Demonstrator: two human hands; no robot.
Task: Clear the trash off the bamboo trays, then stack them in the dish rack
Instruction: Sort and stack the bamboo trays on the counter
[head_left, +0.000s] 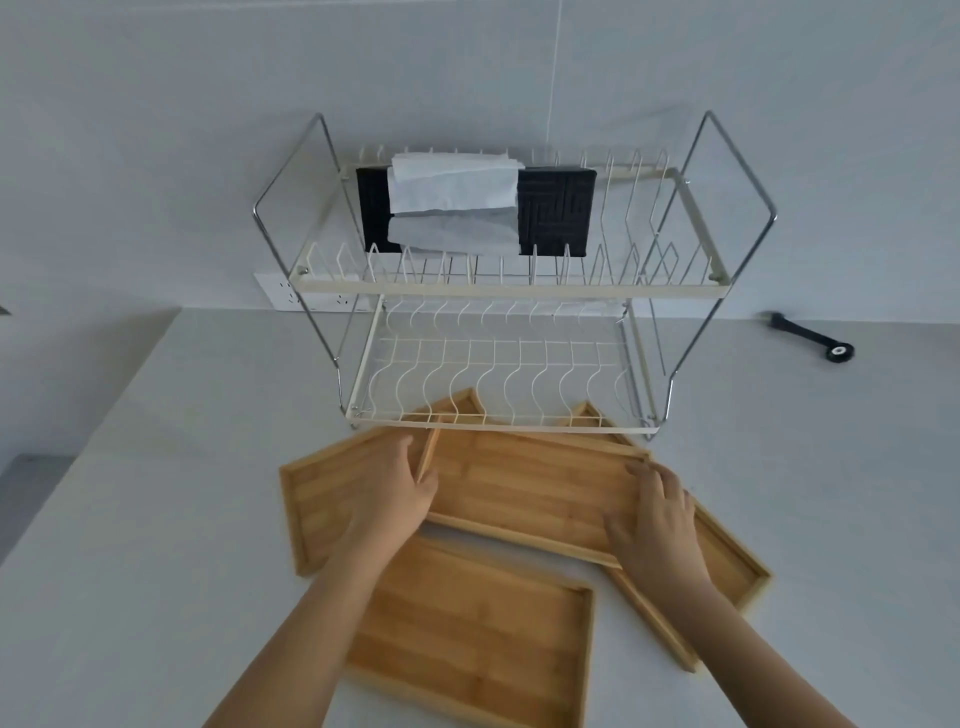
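Several bamboo trays lie overlapping on the counter in front of a two-tier wire dish rack (498, 291). The top tray (524, 491) rests across the others. My left hand (395, 488) grips its left short edge, and my right hand (660, 514) holds its right end. A left tray (317, 499) and a right tray (727, 561) lie partly under it, with their far corners under the rack. A fourth tray (467, 629) lies nearest me. No trash shows on the trays. The rack's lower tier holds nothing.
A black tissue box (556, 208) with white tissue (457, 192) sits on the rack's upper tier. A wall socket (291, 296) is behind the rack at the left. A black tool (815, 338) lies on the counter at the right. The counter edge drops off at the left.
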